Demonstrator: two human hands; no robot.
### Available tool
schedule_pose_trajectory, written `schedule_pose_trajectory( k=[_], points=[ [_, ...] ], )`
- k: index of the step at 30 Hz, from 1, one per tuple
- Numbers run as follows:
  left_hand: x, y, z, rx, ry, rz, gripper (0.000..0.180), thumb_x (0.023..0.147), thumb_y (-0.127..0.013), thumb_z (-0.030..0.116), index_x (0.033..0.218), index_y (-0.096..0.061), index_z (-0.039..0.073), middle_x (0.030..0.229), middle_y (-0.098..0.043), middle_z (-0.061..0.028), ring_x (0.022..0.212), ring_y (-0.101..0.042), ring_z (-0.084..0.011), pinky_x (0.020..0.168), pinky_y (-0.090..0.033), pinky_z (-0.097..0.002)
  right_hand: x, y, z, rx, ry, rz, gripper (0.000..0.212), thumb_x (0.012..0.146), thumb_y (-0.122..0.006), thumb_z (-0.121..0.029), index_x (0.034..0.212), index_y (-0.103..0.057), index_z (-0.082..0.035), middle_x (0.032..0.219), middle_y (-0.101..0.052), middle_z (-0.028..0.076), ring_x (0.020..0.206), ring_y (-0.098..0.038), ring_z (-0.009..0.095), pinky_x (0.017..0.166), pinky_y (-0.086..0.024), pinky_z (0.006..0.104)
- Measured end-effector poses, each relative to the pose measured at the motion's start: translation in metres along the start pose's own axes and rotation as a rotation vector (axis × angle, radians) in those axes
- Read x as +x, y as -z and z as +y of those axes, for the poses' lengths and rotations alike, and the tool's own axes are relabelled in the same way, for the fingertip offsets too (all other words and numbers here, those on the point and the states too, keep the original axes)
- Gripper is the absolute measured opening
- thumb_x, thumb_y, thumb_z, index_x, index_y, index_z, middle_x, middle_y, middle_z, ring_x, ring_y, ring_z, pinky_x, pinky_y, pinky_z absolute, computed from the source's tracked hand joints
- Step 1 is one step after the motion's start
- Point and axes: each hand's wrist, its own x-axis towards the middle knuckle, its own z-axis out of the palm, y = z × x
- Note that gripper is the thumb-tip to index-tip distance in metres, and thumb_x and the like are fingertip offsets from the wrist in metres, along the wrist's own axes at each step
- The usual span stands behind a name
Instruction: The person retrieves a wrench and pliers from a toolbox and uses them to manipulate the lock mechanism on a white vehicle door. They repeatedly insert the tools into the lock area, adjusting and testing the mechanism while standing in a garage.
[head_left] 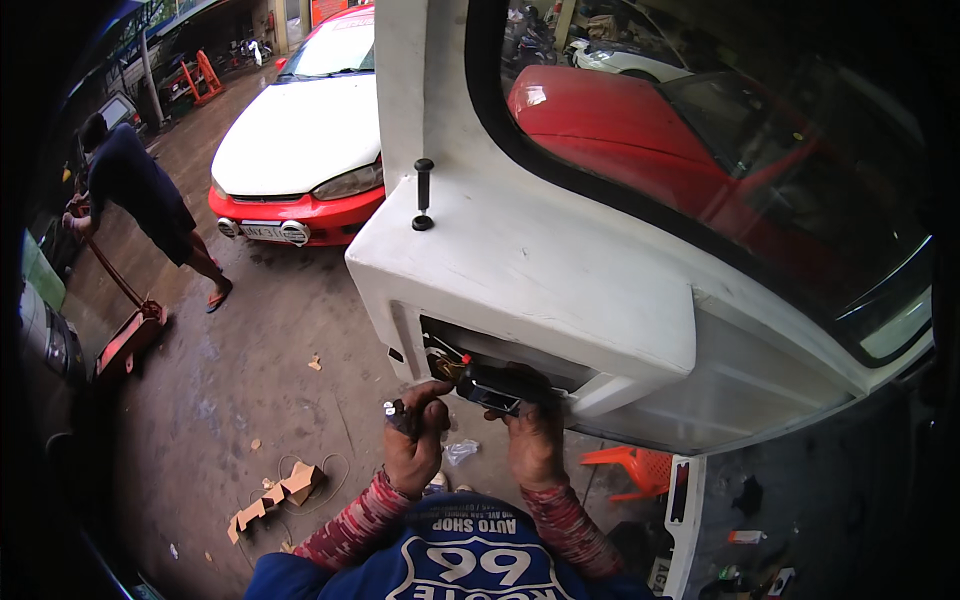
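Observation:
A white vehicle rear door [560,270] with a dark window stands raised in front of me. On its lower edge is a dark recess [440,345] with wires showing. My right hand [532,430] holds a small black part [492,388] against that recess. My left hand [415,435] is closed around a small tool with a metal tip just left of it, close to the wires. A black pin-like knob [423,195] stands on the door's top surface.
A white and red car [300,140] is parked ahead on the wet concrete. A person [140,195] at the left bends over a red floor jack [125,335]. Cardboard scraps [275,495] lie on the floor. An orange plastic stool [640,468] sits under the door.

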Motion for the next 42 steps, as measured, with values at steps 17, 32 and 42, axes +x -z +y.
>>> schedule_pose_trajectory(
  k=[17, 32, 42],
  points=[
    [0.026, 0.045, -0.002, 0.149, 0.006, -0.096, 0.022, 0.104, -0.057, 0.015, 0.108, -0.069, -0.002, 0.075, -0.057, -0.0008, 0.067, -0.053, -0.0090, 0.064, -0.045, -0.0261, -0.001, -0.006, 0.040, 0.338, 0.071, 0.038, 0.064, 0.090, -0.075, -0.041, 0.142, -0.051, -0.012, 0.138, -0.058, 0.009, 0.123, -0.058, 0.029, 0.100, -0.050, 0.0489],
    [0.024, 0.037, 0.002, 0.153, -0.038, -0.148, 0.023, 0.102, -0.060, 0.014, 0.117, -0.068, -0.001, 0.083, -0.064, -0.0053, 0.074, -0.059, -0.0123, 0.067, -0.048, -0.0277, 0.002, 0.011, 0.052, -0.178, 0.157, 0.053, 0.042, 0.093, -0.077, -0.012, 0.131, -0.059, -0.007, 0.123, -0.062, 0.002, 0.112, -0.057, 0.014, 0.099, -0.045, 0.0319],
    [0.002, 0.050, -0.010, -0.184, 0.111, -0.216, 0.048, 0.106, -0.054, 0.029, 0.140, -0.035, 0.000, 0.084, -0.058, -0.0057, 0.069, -0.056, -0.0134, 0.068, -0.048, -0.0277, 0.016, 0.000, 0.045, -0.149, 0.211, 0.120, 0.032, 0.092, -0.077, -0.011, 0.121, -0.064, -0.005, 0.118, -0.063, 0.001, 0.107, -0.058, 0.013, 0.092, -0.048, 0.0294]
  ],
)
